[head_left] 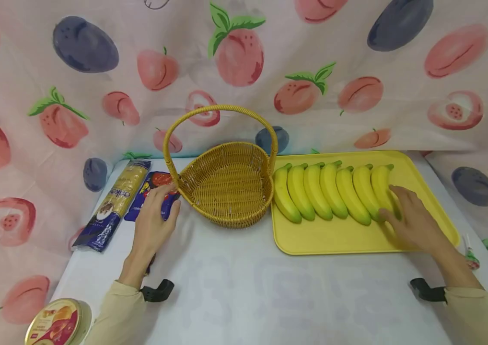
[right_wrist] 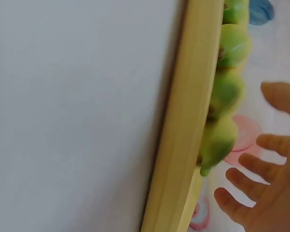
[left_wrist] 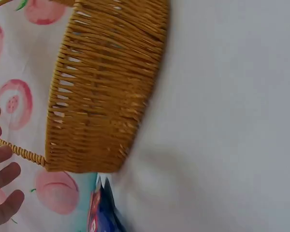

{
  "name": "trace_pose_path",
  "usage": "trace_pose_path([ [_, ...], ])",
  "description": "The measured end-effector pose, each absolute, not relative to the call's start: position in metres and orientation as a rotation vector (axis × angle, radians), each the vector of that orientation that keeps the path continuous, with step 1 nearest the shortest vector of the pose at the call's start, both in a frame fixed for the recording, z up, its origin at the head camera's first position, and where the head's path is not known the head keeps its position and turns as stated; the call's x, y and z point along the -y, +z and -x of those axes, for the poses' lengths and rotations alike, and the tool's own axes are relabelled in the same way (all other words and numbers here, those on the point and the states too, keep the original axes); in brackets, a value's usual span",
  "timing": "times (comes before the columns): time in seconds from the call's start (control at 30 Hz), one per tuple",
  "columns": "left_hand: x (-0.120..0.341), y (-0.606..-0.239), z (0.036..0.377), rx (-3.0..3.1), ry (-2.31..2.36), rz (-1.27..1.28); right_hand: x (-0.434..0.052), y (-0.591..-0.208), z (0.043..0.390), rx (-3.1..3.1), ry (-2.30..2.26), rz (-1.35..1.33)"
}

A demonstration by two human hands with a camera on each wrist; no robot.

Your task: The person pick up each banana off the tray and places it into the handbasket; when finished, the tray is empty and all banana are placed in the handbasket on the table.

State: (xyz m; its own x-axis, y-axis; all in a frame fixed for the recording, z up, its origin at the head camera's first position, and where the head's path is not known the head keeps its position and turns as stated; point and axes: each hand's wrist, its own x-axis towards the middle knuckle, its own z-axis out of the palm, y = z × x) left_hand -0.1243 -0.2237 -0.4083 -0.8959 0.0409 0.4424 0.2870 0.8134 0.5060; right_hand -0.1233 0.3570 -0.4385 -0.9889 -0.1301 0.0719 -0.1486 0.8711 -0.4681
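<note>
Round tin (head_left: 56, 326) cut off by the head view's bottom edge; blue packet (head_left: 151, 191) partly hidden under the left hand (head_left: 154, 218), its print unreadable. Right hand (head_left: 412, 218) covers the near end of the rightmost banana (head_left: 381, 187). Right wrist view blurred, bananas seen only as green tips behind the tray rim (right_wrist: 183, 145).

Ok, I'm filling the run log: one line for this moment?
left hand open beside basket | right hand open on rightmost banana | tray
</note>
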Motion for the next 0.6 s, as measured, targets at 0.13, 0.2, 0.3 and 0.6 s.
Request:
trace_pose_path([
  [0.13, 0.216, -0.404, 0.143, 2.375, -1.084, 0.143, -0.351, -0.438, 0.134, 2.958, 0.886, -0.127],
  [0.2, 0.213, -0.402, 0.153, 2.279, -1.175, 0.109, -0.347, -0.439, 0.140, 2.933, 0.933, -0.078],
  [0.3, 0.207, -0.398, 0.164, 2.184, -1.266, 0.051, -0.343, -0.442, 0.149, 2.912, 0.985, 0.004],
  [0.6, 0.188, -0.374, 0.182, 2.039, -1.372, -0.016, -0.345, -0.447, 0.169, 2.933, 1.151, 0.265],
])
